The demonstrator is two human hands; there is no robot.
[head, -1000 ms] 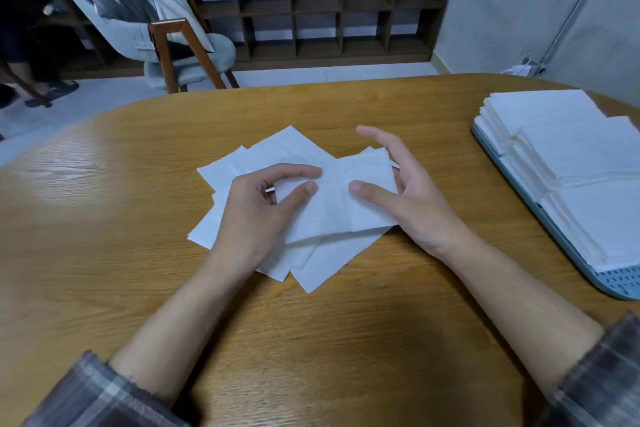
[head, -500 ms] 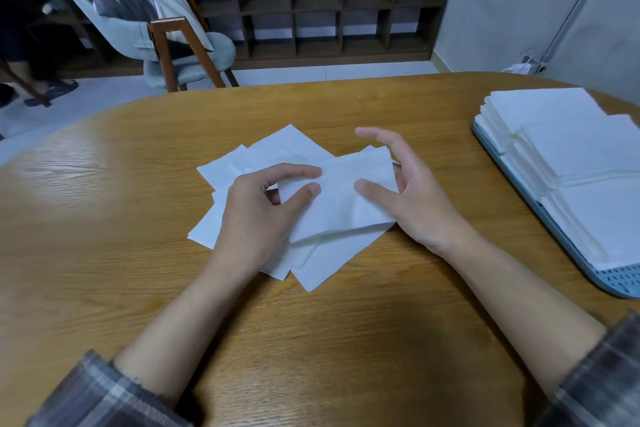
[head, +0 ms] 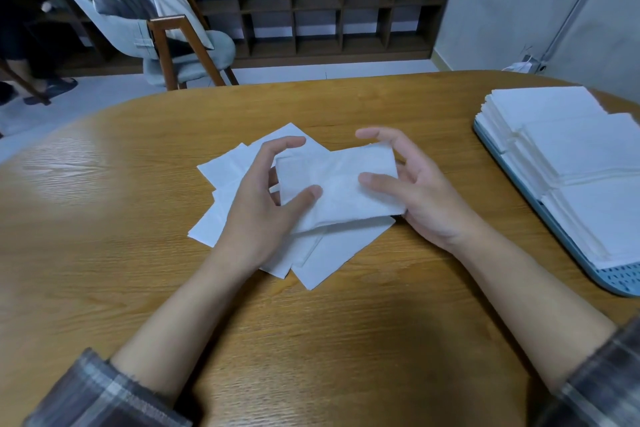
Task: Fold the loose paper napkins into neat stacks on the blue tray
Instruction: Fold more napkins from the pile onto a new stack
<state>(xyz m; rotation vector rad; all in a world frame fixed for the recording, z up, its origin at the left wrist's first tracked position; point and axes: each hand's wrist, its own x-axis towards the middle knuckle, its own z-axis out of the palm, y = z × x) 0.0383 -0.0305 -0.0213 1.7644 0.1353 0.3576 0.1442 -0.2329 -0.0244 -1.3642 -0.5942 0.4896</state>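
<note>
A folded white napkin (head: 341,184) is held between both hands just above a loose pile of white napkins (head: 332,250) at the table's middle. My left hand (head: 256,208) pinches its left end, thumb on top and fingers curled behind. My right hand (head: 419,198) pinches its right end the same way, thumb pressed on the top face. At the right edge stands the blue tray (head: 620,279), carrying neat stacks of folded napkins (head: 571,152).
The wooden table (head: 311,340) is oval, with its far edge curving behind the pile. Beyond it stand a grey chair (head: 166,45) with a cushion and a dark cubby shelf (head: 329,0). Someone's feet show at the far left.
Both hands have lifted the folded napkin a little off the pile and brought it nearer, and the fingers have curled more tightly round its ends.
</note>
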